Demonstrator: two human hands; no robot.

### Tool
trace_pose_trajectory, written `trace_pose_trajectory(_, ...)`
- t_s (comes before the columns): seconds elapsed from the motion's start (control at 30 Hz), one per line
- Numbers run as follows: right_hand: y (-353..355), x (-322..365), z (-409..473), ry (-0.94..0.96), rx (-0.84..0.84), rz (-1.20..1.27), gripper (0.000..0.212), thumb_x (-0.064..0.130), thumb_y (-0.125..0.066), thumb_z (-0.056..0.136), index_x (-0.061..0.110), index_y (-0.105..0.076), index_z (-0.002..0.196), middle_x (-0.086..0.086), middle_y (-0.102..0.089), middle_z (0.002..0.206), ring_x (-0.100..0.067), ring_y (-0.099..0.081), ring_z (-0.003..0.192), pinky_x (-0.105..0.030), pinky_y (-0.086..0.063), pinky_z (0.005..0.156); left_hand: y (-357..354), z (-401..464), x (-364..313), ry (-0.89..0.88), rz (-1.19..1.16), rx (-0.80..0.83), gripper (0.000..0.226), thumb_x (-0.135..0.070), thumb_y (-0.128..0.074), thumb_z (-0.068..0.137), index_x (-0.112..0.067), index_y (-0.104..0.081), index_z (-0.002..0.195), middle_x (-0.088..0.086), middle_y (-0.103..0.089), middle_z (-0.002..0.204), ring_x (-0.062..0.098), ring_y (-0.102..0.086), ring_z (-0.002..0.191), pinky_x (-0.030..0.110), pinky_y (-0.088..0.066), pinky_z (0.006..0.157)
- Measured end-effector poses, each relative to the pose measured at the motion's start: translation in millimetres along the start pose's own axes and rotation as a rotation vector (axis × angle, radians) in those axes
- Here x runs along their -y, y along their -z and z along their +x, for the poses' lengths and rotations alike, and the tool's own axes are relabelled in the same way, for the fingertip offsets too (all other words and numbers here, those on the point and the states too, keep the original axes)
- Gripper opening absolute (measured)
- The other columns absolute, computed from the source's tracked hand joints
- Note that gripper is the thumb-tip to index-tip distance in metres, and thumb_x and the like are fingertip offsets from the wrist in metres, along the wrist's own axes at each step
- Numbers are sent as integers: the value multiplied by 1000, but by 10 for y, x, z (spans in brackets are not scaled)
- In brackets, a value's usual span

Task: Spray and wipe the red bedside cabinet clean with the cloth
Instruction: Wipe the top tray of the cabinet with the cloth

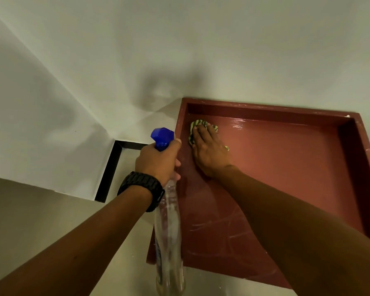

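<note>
Two hands at work on the red cabinet top (286, 167), which stands against the wall.

Right hand (209, 150) presses the cloth (201, 124) flat into the far-left corner; left hand (158, 161) is clamped round the spray bottle (168, 221). Long overlapping strokes toward the smeared near edge would do best.

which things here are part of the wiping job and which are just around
Part of the job:
- red bedside cabinet, top partly wet and streaked
- striped cloth pressed flat under the right hand
- spray bottle with blue nozzle, gripped by the left hand

Just around:
- black wristwatch on the left wrist
- wall
- black skirting strip
- floor
</note>
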State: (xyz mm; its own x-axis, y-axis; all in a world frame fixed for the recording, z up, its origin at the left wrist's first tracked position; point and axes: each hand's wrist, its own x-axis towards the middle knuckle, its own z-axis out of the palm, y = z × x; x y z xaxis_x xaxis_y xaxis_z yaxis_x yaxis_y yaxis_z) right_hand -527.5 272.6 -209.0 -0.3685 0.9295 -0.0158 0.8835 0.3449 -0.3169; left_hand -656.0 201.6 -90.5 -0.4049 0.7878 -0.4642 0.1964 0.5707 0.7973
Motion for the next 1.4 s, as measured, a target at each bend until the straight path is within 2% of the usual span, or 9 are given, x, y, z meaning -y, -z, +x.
trace_pose_trajectory(0.4, -220, 664, -1151, 82, 60, -3, 53, 31, -22, 104, 8, -16, 151, -12, -13, 159, -29, -1, 147, -45, -3, 120, 255, -476, 274, -58, -10, -13, 30, -41, -59, 85, -13, -63, 78, 4, -69, 66, 16, -60, 43, 31, -51, 57)
trace_pose_trajectory(0.5, -294, 889, -1537, 50, 33, 39, 54, 29, -27, 103, 7, -17, 151, -13, -15, 158, -31, -2, 146, -42, 4, 119, 334, -632, 344, -118, 49, -28, 28, -41, -58, 86, -16, -64, 75, 3, -69, 66, 15, -60, 45, 30, -50, 58)
trace_pose_trajectory(0.6, -367, 1039, -1863, 56, 46, 11, 58, 31, -36, 101, 6, -19, 150, -14, -18, 157, -33, -6, 146, -46, -3, 120, 381, -770, 419, -139, 64, -50, 28, -41, -58, 86, -16, -64, 76, 4, -69, 67, 13, -59, 43, 28, -47, 55)
trace_pose_trajectory(0.77, -226, 728, -2213, -123, -64, 24, 48, 24, -43, 99, 6, -38, 144, -14, -35, 151, -36, -25, 142, -46, -15, 112, 357, -927, 517, -116, 54, -40, 34, -44, -59, 83, -12, -65, 74, 7, -71, 70, 20, -61, 46, 36, -54, 63)
trace_pose_trajectory(0.93, -51, 41, -2530, -268, -63, -35, 53, 27, -36, 100, 8, -25, 149, -14, -17, 158, -31, -4, 147, -41, -2, 119, 315, -1038, 602, -84, -6, -42, 34, -44, -63, 82, -11, -65, 74, 6, -69, 66, 24, -65, 54, 46, -59, 70)
trace_pose_trajectory(1.13, 151, -542, -2882, -522, -97, -58, 54, 28, -33, 101, 4, -25, 149, -18, -17, 157, -33, -4, 146, -48, -13, 119, 317, -1123, 656, -101, 16, -42, 35, -44, -61, 84, -10, -66, 86, 3, -70, 69, 16, -63, 47, 33, -56, 57)
trace_pose_trajectory(1.2, 167, -550, -2919, -586, -113, -69, 54, 28, -31, 101, 5, -23, 149, -17, -17, 157, -34, -5, 146, -50, -17, 118, 322, -1143, 682, -110, 35, -33, 34, -44, -61, 84, -10, -66, 88, 3, -70, 71, 15, -62, 45, 28, -51, 53)
trace_pose_trajectory(1.3, 119, -349, -2835, -643, -127, -66, 55, 27, -31, 101, 3, -22, 149, -19, -16, 157, -37, -4, 146, -48, -9, 119, 323, -1161, 724, -114, 35, -27, 33, -43, -60, 85, -10, -65, 89, 4, -71, 73, 17, -62, 47, 26, -49, 53)
trace_pose_trajectory(1.4, -24, 77, -2605, -476, -61, -40, 54, 27, -31, 101, 5, -21, 149, -17, -11, 158, -35, 1, 146, -46, -2, 119, 305, -1165, 751, -115, 34, -41, 32, -42, -60, 86, -10, -65, 86, 4, -71, 73, 18, -62, 47, 27, -49, 54)
